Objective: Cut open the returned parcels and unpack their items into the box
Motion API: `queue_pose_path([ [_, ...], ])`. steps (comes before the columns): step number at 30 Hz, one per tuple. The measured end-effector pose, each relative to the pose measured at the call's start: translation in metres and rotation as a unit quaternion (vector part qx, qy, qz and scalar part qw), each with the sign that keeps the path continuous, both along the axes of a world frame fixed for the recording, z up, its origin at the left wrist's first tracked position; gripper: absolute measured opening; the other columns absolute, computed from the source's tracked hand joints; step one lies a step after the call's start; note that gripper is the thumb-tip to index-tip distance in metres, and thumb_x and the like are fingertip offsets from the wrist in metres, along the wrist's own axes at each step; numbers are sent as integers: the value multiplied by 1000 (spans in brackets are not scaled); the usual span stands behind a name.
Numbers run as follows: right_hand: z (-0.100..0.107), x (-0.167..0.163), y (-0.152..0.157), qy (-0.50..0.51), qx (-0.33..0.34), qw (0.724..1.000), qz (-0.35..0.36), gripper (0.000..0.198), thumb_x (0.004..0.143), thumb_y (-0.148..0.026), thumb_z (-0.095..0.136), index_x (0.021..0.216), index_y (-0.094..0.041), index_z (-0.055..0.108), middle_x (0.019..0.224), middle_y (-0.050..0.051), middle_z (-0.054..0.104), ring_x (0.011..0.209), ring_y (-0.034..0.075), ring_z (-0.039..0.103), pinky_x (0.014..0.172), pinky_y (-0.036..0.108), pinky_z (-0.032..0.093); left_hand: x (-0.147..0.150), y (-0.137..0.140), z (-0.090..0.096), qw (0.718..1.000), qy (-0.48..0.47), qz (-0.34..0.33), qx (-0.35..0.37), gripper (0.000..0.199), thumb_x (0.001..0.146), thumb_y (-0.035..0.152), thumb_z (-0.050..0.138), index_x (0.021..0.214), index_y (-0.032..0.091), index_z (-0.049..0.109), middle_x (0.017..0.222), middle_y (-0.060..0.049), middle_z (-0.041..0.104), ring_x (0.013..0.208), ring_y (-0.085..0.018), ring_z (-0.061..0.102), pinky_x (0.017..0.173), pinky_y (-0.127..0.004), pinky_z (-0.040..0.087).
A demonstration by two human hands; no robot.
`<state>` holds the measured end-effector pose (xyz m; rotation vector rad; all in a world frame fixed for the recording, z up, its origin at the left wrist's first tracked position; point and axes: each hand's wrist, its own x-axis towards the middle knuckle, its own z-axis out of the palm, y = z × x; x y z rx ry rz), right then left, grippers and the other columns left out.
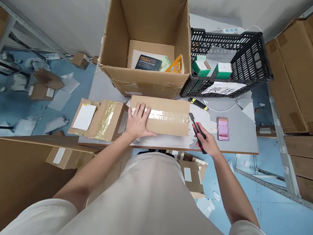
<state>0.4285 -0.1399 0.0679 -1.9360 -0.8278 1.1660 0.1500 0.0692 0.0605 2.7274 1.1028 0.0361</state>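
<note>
A taped cardboard box lies on the table directly before me, with a strip of clear tape running along its top. My left hand rests flat with fingers spread on the left end of this box. In my right hand is a black and red utility knife, gripped by its handle, its tip pointing up and left near the box's right edge. Left of my left hand sits another taped carton with a white label.
A large open carton holding books stands at the back, beside a black plastic crate with green boxes. A yellow cutter and a phone lie on the table. Stacked cartons rise at right; another big carton stands lower left.
</note>
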Motion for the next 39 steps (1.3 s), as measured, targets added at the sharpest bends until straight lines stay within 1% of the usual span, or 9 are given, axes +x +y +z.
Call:
queue_pose_path([
  [3, 6, 3, 4, -26, -21, 999, 19, 64, 89, -39, 49, 149, -30, 29, 88, 2, 64, 47, 7, 56, 43, 22, 49, 0, 0, 1, 1000, 10, -6, -6, 121, 54, 84, 57, 148, 15, 25, 155, -20, 19, 142, -46, 11, 110, -64, 2],
  [7, 17, 25, 15, -77, -54, 991, 93, 59, 89, -31, 49, 146, -32, 35, 79, -1, 64, 43, 6, 54, 41, 20, 46, 2, 1, 3, 1000, 14, 7, -12, 122, 53, 84, 57, 148, 15, 24, 155, -20, 20, 142, -45, 12, 110, -64, 2],
  [13, 21, 58, 26, -3, -93, 975, 200, 58, 90, -31, 52, 145, -31, 36, 67, -4, 58, 41, 6, 52, 40, 18, 43, 7, 3, 4, 999, 26, 26, -32, 127, 51, 85, 57, 149, 13, 20, 156, -21, 16, 143, -46, 8, 109, -66, 2],
  [24, 20, 36, 9, 71, -91, 984, 134, 63, 90, -40, 52, 148, -32, 29, 69, -4, 54, 44, 7, 52, 41, 20, 44, 9, 6, 3, 998, 42, 26, -48, 127, 55, 83, 56, 151, 11, 13, 158, -19, 9, 144, -44, 1, 111, -64, -3],
  [29, 25, 37, -26, 68, -77, 987, 124, 64, 89, -46, 52, 148, -31, 31, 73, -3, 57, 46, 8, 53, 44, 22, 45, 10, 4, 3, 997, 49, 25, -52, 129, 53, 85, 55, 151, 11, 13, 158, -19, 7, 144, -43, 0, 111, -64, -2],
  [31, 14, 38, -42, 50, -51, 994, 87, 69, 88, -49, 50, 149, -29, 26, 77, -1, 58, 48, 9, 54, 46, 25, 47, 10, 3, 3, 998, 43, 29, -45, 128, 54, 85, 54, 151, 12, 14, 158, -20, 8, 144, -43, 0, 110, -64, -3],
  [34, -24, 32, -48, -72, -46, 996, -23, 74, 90, -49, 42, 153, -23, 11, 87, 3, 62, 54, 14, 58, 56, 31, 52, 8, 1, 1, 999, 19, 23, -25, 122, 58, 83, 53, 150, 11, 17, 157, -21, 11, 144, -43, 4, 111, -63, -2],
  [36, -57, 22, -37, -211, -110, 970, -49, 67, 92, -42, 38, 151, -16, 20, 92, 9, 63, 65, 18, 61, 66, 35, 52, 5, -2, -2, 1000, -3, 1, -12, 116, 62, 81, 53, 149, 12, 22, 156, -21, 15, 144, -41, 8, 112, -61, 0],
  [39, -102, 5, -9, -357, -158, 921, -2, 54, 92, -31, 32, 143, -13, 37, 105, 17, 59, 84, 23, 61, 74, 36, 49, -3, -10, -9, 998, -27, -47, -8, 97, 72, 75, 50, 145, 13, 31, 154, -20, 24, 144, -37, 16, 115, -55, 6],
])
